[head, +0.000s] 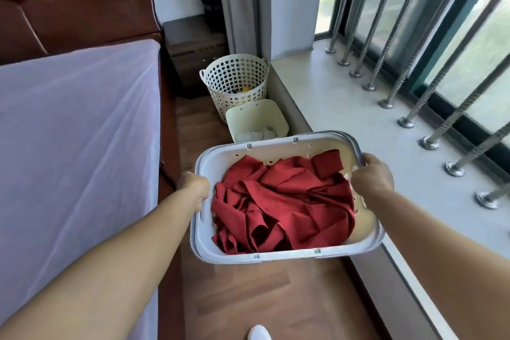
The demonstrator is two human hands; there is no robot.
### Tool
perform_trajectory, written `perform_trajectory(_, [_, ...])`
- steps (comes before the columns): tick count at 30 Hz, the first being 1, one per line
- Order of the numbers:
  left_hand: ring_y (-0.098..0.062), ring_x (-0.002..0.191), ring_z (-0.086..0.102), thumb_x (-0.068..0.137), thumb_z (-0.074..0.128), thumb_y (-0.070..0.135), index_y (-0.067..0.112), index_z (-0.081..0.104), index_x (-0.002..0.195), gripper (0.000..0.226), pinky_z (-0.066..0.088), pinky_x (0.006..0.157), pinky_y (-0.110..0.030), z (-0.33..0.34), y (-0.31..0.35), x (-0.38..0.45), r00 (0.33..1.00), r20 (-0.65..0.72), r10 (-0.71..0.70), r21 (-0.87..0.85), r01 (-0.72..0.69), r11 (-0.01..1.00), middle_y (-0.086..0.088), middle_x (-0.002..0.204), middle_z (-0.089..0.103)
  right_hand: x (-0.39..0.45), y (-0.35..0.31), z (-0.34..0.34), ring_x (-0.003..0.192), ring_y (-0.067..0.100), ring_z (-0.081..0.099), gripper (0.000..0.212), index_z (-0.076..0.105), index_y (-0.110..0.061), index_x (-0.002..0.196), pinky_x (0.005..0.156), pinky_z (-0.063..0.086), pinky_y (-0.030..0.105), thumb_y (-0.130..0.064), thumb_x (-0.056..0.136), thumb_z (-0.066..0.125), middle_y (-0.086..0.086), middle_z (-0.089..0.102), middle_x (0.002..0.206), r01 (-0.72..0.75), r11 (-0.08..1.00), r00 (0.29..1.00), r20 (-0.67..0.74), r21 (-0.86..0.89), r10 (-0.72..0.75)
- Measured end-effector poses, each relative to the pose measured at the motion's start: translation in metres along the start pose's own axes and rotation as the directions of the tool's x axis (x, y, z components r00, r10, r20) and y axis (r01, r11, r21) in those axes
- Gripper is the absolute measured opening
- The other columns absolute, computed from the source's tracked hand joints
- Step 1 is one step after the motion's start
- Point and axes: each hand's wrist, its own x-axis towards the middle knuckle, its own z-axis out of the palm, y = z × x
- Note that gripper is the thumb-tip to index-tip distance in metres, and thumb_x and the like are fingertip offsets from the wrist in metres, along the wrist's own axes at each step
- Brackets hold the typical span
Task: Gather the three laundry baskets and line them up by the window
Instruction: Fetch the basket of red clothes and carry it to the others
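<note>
1. head view: both hands carry a grey rectangular basket (287, 255) in the air above the wooden floor (248, 298), in the narrow aisle between the bed (77, 146) and the window ledge (358, 124).
2. the left hand (196, 188) is wrapped around the basket's left rim, and the right hand (372, 174) is curled over the right rim near the far corner. a grip on opposite sides likely keeps the load level.
3. the basket holds a loose heap of red cloth (284, 201), which lies below the rim, so nothing hangs over the edge.
4. ahead on the floor stand the other two baskets, both against the face of the ledge: a round perforated white basket (234, 83) farthest away, and a small cream bin (256, 119) just in front of it, touching or nearly so, with something white inside.
5. the two already form a row along the window side, so the carried basket seems to be the last one; its far edge hangs just short of the cream bin.
6. my judgement: it needs to be lowered to the floor next to the cream bin, close to the ledge, to continue the line.
7. a white shoe tip (259, 332) shows at the bottom edge.
</note>
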Motion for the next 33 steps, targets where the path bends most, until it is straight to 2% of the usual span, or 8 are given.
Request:
perform_trajectory(4, [-0.032, 0.113, 0.060, 0.086, 0.050, -0.013, -0.003, 0.048, 0.133, 0.048, 0.044, 0.082, -0.030, 0.017, 0.013, 0.045, 0.999, -0.033, 0.008, 0.091, -0.005, 0.996, -0.020, 0.130, 0.058, 0.044, -0.012, 0.040, 0.108, 0.036, 0.059, 0.045, 0.050, -0.013, 0.130, 0.086, 0.044, 0.034, -0.007, 0.085, 0.052, 0.017, 0.064, 0.118, -0.049, 0.998, 0.999, -0.006, -0.035, 0.049])
perform_trajectory(9, [-0.033, 0.121, 0.055, 0.091, 0.044, -0.008, 0.006, 0.039, 0.143, 0.054, 0.047, 0.098, -0.037, 0.061, 0.027, 0.105, 1.000, -0.015, -0.021, 0.099, 0.022, 0.995, -0.018, 0.140, 0.051, 0.113, -0.016, 0.089, 0.089, 0.034, 0.060, 0.044, 0.047, -0.017, 0.130, 0.079, 0.048, 0.038, -0.007, 0.087, 0.046, 0.014, 0.065, 0.103, -0.068, 0.994, 0.997, 0.035, -0.084, 0.071])
perform_trajectory(13, [-0.032, 0.109, 0.061, 0.095, 0.036, 0.002, 0.019, 0.036, 0.147, 0.055, 0.050, 0.093, -0.036, 0.102, 0.014, 0.160, 0.979, -0.095, -0.180, 0.024, 0.183, 0.983, -0.012, 0.146, 0.045, 0.175, -0.006, 0.144, 0.081, 0.029, 0.053, 0.049, 0.045, -0.018, 0.134, 0.070, 0.042, 0.032, -0.006, 0.086, 0.045, 0.013, 0.062, 0.104, -0.036, 0.986, 0.990, 0.129, -0.165, 0.057])
perform_trajectory(19, [-0.037, 0.109, 0.062, 0.088, 0.038, -0.003, 0.020, 0.038, 0.146, 0.062, 0.052, 0.091, -0.041, 0.163, -0.023, 0.247, 0.973, -0.074, -0.218, 0.082, 0.224, 0.971, -0.014, 0.137, 0.051, 0.246, 0.033, 0.235, 0.090, 0.034, 0.056, 0.045, 0.041, -0.011, 0.133, 0.071, 0.040, 0.033, -0.012, 0.089, 0.046, 0.018, 0.060, 0.117, 0.010, 0.970, 0.976, 0.214, -0.243, 0.044])
perform_trajectory(22, [-0.035, 0.113, 0.060, 0.093, 0.037, -0.003, 0.012, 0.043, 0.144, 0.053, 0.048, 0.098, -0.041, 0.196, -0.044, 0.293, 0.967, -0.055, -0.251, 0.002, 0.251, 0.968, -0.016, 0.138, 0.053, 0.279, 0.061, 0.286, 0.081, 0.031, 0.050, 0.033, 0.045, -0.007, 0.121, 0.066, 0.037, 0.033, -0.010, 0.088, 0.045, 0.019, 0.060, 0.110, 0.032, 0.962, 0.968, 0.250, -0.270, 0.037])
perform_trajectory(25, [-0.024, 0.092, 0.056, 0.096, 0.035, -0.004, 0.010, 0.043, 0.144, 0.050, 0.047, 0.085, -0.036, 0.233, -0.073, 0.346, 0.966, -0.041, -0.257, -0.102, 0.252, 0.962, -0.018, 0.137, 0.054, 0.312, 0.096, 0.341, 0.077, 0.030, 0.047, 0.011, 0.046, -0.007, 0.100, 0.065, 0.034, 0.032, -0.011, 0.089, 0.045, 0.021, 0.061, 0.104, 0.076, 0.954, 0.966, 0.257, -0.290, 0.001])
perform_trajectory(28, [-0.027, 0.092, 0.059, 0.094, 0.035, -0.007, 0.008, 0.043, 0.142, 0.052, 0.050, 0.083, -0.036, 0.275, -0.103, 0.397, 0.976, 0.002, -0.218, -0.077, 0.217, 0.973, -0.019, 0.137, 0.055, 0.347, 0.130, 0.392, 0.084, 0.036, 0.052, 0.010, 0.046, -0.005, 0.094, 0.068, 0.035, 0.033, -0.015, 0.091, 0.044, 0.024, 0.061, 0.105, 0.087, 0.948, 0.966, 0.258, -0.307, -0.005])
perform_trajectory(33, [-0.027, 0.085, 0.057, 0.092, 0.036, -0.010, 0.007, 0.045, 0.141, 0.053, 0.053, 0.086, -0.039, 0.331, -0.140, 0.466, 0.981, 0.040, -0.192, -0.098, 0.195, 0.976, -0.020, 0.135, 0.055, 0.399, 0.169, 0.457, 0.105, 0.044, 0.056, 0.024, 0.052, 0.003, 0.107, 0.080, 0.042, 0.038, -0.013, 0.092, 0.046, 0.028, 0.061, 0.112, 0.099, 0.947, 0.974, 0.224, -0.305, -0.030])
